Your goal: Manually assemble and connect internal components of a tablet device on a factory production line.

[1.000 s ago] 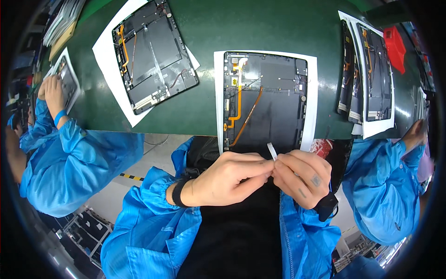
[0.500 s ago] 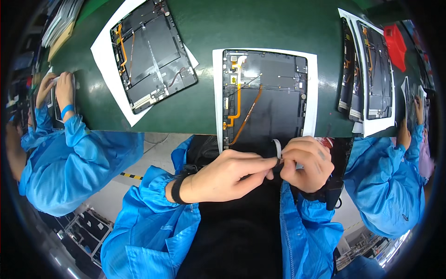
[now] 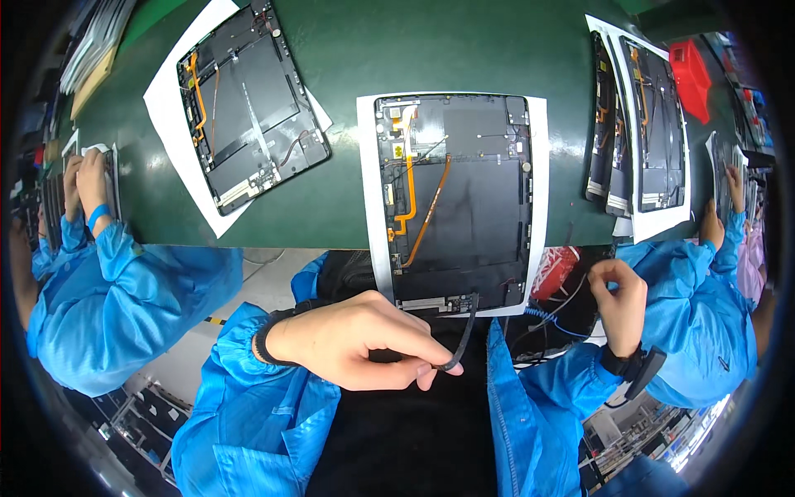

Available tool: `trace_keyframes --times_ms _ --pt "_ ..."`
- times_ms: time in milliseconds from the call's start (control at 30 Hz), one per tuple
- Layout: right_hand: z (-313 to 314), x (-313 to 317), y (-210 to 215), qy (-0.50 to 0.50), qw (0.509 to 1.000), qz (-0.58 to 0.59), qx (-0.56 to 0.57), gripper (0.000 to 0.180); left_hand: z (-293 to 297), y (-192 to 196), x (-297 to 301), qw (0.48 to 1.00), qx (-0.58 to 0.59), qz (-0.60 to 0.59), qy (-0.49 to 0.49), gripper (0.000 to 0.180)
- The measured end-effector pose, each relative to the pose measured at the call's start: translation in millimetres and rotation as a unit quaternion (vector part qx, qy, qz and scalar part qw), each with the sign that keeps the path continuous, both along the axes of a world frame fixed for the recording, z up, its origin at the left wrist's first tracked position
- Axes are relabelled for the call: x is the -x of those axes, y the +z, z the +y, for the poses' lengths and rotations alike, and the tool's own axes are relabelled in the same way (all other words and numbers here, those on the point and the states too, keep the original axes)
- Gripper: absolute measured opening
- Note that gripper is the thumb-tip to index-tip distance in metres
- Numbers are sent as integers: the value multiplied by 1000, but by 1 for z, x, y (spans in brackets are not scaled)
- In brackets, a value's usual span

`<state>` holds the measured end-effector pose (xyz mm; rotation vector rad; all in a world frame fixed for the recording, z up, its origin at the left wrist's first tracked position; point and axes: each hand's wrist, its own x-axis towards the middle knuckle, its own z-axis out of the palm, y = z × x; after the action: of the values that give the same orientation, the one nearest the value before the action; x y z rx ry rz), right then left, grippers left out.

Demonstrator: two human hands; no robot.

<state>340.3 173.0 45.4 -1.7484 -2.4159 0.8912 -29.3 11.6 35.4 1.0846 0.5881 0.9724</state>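
My left hand (image 3: 364,340) pinches the free end of a black flat ribbon cable (image 3: 466,335) between thumb and forefinger. The cable's other end meets the lower edge of an opened tablet housing (image 3: 472,224), which lies on a white sheet (image 3: 537,186) with its near end past the table edge. Orange flex cables (image 3: 432,211) run along the housing's left side. Off to the right, apart from the housing, my right hand (image 3: 621,306) is raised with thumb and forefinger curled together; whatever it may hold is too small to make out.
Another opened housing (image 3: 252,108) lies tilted on white paper at left. Several housings (image 3: 662,124) lean together at right beside a red bin (image 3: 689,79). People in blue smocks work on both sides. Cables and a red-and-white item (image 3: 556,272) sit below the green table (image 3: 331,211).
My hands, together before, have parted: the right moved off to the right, while the left lowered slightly, still gripping the black ribbon cable. The white curled strip between them no longer shows there.
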Motion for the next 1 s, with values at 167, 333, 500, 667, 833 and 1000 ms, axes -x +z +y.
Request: trace_keyframes --times_ms 167,333,500,667,833,1000 --pt "-23 43 33 72 976 116 -173 22 9 7 -1 999 17 39 12 21" --pt "-28 123 32 338 859 380 -60 26 22 20 -13 995 8 93 28 14" --pt "-12 131 28 379 830 406 -60 32 17 3 -20 947 -115 209 215 34" --pt "3 145 16 296 885 349 -85 28 12 -25 -20 718 -120 642 240 95" --pt "26 158 -3 234 913 321 -91 17 12 -25 -12 728 -124 639 215 97" --pt "44 167 -25 236 917 311 -74 19 16 -25 -6 733 -131 637 198 98"
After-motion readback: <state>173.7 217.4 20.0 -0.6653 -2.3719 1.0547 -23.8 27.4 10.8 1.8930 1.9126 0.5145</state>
